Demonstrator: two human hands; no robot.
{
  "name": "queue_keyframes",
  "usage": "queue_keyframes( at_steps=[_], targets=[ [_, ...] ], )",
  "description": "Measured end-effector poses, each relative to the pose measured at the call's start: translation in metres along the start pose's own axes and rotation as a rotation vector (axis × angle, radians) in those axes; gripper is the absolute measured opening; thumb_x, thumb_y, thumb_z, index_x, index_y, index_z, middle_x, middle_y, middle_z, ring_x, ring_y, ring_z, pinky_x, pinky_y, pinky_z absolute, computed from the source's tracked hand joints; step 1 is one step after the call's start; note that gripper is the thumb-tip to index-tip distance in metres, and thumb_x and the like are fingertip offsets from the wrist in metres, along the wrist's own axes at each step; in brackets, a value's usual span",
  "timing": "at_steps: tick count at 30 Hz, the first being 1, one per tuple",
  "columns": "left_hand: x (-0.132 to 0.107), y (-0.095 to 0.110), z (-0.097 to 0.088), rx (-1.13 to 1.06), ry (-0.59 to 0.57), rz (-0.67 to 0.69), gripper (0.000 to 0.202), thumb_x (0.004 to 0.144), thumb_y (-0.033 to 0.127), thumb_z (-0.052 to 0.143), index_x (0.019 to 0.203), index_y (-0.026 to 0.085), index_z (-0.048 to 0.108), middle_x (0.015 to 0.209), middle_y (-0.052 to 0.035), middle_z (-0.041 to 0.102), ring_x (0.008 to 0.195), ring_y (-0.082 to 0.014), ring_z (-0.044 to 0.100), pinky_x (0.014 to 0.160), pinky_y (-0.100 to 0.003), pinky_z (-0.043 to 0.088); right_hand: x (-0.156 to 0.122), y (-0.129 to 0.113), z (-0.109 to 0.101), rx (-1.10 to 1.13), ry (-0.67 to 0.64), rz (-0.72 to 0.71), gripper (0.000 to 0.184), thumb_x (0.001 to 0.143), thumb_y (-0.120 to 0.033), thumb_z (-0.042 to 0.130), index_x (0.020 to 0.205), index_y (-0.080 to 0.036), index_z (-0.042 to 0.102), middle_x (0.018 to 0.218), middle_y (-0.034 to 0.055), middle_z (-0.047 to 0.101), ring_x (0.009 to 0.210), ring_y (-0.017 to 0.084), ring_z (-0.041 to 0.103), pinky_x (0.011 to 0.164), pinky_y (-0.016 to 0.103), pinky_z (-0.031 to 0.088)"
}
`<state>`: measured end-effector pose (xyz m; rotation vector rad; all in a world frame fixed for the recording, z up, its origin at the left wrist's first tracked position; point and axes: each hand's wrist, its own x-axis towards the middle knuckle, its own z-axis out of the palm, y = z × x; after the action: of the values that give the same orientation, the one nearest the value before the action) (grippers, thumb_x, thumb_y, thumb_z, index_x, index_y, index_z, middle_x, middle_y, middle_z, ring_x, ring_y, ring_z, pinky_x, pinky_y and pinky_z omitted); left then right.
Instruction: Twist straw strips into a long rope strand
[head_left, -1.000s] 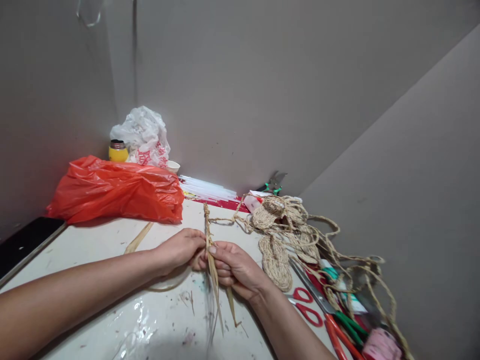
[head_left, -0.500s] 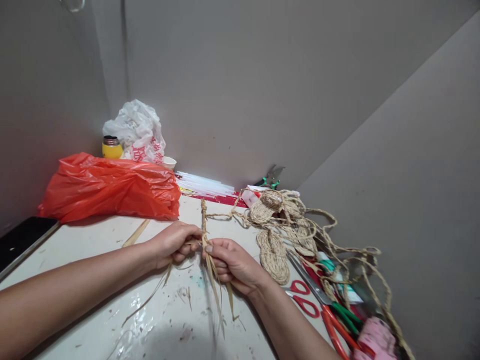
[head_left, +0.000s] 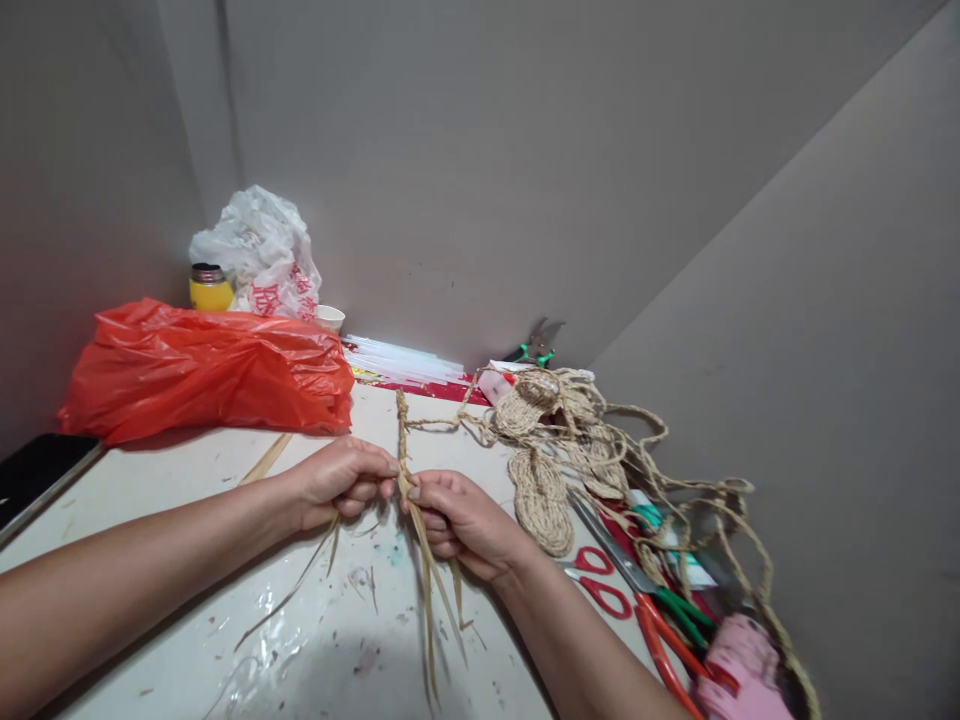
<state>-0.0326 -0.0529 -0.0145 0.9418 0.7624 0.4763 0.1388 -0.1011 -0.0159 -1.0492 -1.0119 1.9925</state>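
My left hand (head_left: 337, 482) and my right hand (head_left: 454, 515) meet over the white table (head_left: 187, 560), both pinched on a bundle of dry straw strips. A twisted straw rope (head_left: 403, 430) rises from between the thumbs and runs back toward a heap of rope. Loose straw ends (head_left: 435, 610) trail down from my right hand toward the near edge. Thinner strips hang from my left hand toward the lower left.
A red plastic bag (head_left: 210, 365) lies at the back left, with a white bag (head_left: 259, 255), a yellow jar (head_left: 210, 288) and a cup behind it. To the right lie woven straw soles (head_left: 541, 500), tangled rope, red scissors (head_left: 600, 590), green-handled pliers and a pink roll (head_left: 739, 665).
My hands have stayed together, working the straw. The strips under my left hand have swung out to the lower left. The view has drifted down and left a little.
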Motion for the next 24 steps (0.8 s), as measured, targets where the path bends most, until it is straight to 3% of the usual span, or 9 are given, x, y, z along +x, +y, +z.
queue_keyframes(
  at_steps=[7, 16, 24],
  targets=[
    [0.0004, 0.0001, 0.0, 0.001, 0.005, -0.006, 0.015, 0.068, 0.024, 0.063, 0.066, 0.009, 0.059, 0.053, 0.0011, 0.052, 0.032, 0.0008, 0.016, 0.034, -0.019, 0.005, -0.0005, 0.0015, 0.0032, -0.141, 0.065, -0.073, 0.018, 0.074, -0.032, 0.064, 0.078, -0.014, 0.061, 0.039, -0.012, 0.028, 0.035, 0.003, 0.013, 0.033, 0.02, 0.006],
    [0.0001, 0.0028, -0.0001, -0.083, -0.05, -0.021, 0.012, 0.066, 0.018, 0.057, 0.072, 0.007, 0.062, 0.058, -0.0019, 0.057, 0.033, 0.0016, 0.016, 0.034, -0.018, 0.002, -0.0007, 0.003, 0.002, -0.123, 0.07, -0.071, 0.011, 0.073, -0.024, 0.06, 0.079, -0.015, 0.06, 0.039, -0.0117, 0.03, 0.034, 0.004, 0.013, 0.032, 0.019, 0.008],
    [0.0003, -0.0003, 0.0003, -0.035, -0.024, 0.013, 0.013, 0.068, 0.02, 0.063, 0.072, 0.008, 0.061, 0.058, -0.0014, 0.058, 0.033, 0.0017, 0.017, 0.034, -0.018, 0.004, -0.0004, 0.0028, 0.0035, -0.137, 0.063, -0.065, 0.009, 0.072, -0.022, 0.058, 0.076, -0.015, 0.061, 0.037, -0.0115, 0.032, 0.032, 0.004, 0.013, 0.031, 0.019, 0.008]
  ],
)
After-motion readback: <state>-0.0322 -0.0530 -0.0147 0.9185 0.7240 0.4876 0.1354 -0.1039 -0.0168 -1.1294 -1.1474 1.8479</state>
